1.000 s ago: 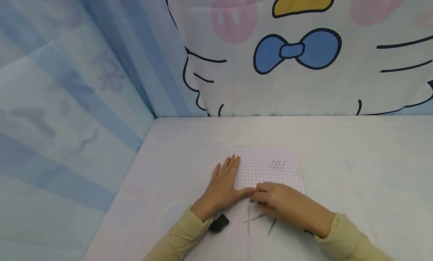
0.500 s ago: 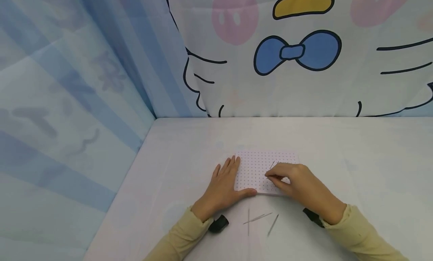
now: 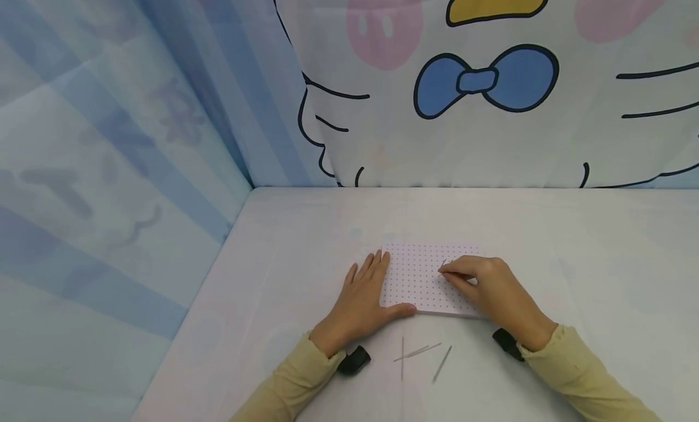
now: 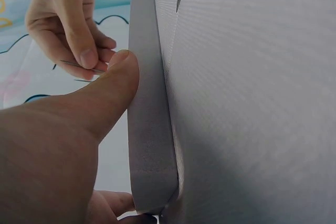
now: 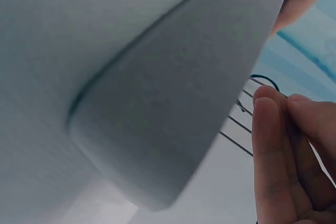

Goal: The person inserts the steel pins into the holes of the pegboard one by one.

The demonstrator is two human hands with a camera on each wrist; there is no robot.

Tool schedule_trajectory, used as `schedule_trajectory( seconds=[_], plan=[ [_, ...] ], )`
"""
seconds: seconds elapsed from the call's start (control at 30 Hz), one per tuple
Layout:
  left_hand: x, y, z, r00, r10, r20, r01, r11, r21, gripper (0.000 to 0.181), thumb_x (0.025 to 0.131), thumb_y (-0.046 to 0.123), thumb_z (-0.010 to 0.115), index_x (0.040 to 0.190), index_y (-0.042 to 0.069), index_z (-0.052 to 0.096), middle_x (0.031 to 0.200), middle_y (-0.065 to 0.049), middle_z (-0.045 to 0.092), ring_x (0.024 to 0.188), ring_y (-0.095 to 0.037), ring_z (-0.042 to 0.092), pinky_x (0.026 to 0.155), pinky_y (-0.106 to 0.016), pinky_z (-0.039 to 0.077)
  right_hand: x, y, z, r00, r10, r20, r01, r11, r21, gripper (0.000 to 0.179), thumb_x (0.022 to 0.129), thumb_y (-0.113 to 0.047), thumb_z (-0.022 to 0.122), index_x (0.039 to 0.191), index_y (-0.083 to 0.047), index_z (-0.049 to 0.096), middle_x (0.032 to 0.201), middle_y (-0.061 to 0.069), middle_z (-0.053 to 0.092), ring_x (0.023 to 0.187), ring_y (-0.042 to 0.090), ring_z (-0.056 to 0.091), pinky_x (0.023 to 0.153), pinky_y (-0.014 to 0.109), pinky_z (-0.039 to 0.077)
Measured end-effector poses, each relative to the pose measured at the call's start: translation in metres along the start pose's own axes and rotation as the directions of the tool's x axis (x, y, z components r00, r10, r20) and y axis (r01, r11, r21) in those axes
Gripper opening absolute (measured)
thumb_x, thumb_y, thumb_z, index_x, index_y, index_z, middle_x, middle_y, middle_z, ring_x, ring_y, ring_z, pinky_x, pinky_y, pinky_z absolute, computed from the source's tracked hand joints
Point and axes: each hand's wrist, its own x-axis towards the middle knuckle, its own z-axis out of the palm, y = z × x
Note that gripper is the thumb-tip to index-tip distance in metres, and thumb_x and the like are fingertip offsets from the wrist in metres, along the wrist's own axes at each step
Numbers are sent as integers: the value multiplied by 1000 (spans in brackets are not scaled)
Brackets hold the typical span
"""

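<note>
A pale board [image 3: 406, 282] dotted with rows of small holes lies on the table. My left hand [image 3: 357, 309] rests along its left side, fingers straight, with the thumb at the front edge; the left wrist view shows that thumb [image 4: 123, 69] against the board's side wall. Over the right half of the board, my right hand [image 3: 488, 291] pinches a thin metal needle [image 4: 79, 66] between thumb and fingertips. Several needles [image 5: 236, 144] stand in a row in the board beside those fingers, mostly hidden by the hand in the head view.
Loose needles lie on the white table in front of the board, some crossing [image 3: 417, 352] and a darker one [image 3: 442, 364] to their right. A black wrist camera [image 3: 354, 361] sits by the left sleeve, another [image 3: 506, 343] by the right. A printed curtain [image 3: 480, 136] hangs behind.
My right hand has gone from the board's front edge by the left thumb up and right to the row of standing needles, carrying a needle. The left hand has stayed in place.
</note>
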Motion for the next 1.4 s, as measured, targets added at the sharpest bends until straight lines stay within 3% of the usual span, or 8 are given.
schedule_trajectory(
  seconds=[0.47,1.0,1.4],
  plan=[
    [-1,1,0,1000,1,-2,-1,1000,-4,110,83,70,64,160,10,14,166,-8,13,154,-24,11,124,-50,9,3,-6,2,989,120,81,-119,993,-24,12,84,0,76,95,-3,79,93,8,77,90,26,74,78,41,59],
    [-1,1,-2,1000,9,1,-9,1000,-13,109,83,69,63,160,10,14,166,-8,14,154,-24,10,124,-50,8,6,-10,7,984,167,66,-163,985,-62,7,84,0,75,90,-1,78,89,9,77,87,27,74,77,44,59],
    [0,1,-2,1000,-1,2,1,1000,9,110,83,71,63,160,10,14,166,-8,14,154,-23,11,124,-49,9,3,-14,-1,957,249,147,-236,967,-100,11,88,-7,74,94,0,78,92,12,76,88,29,73,77,45,58]
  ],
)
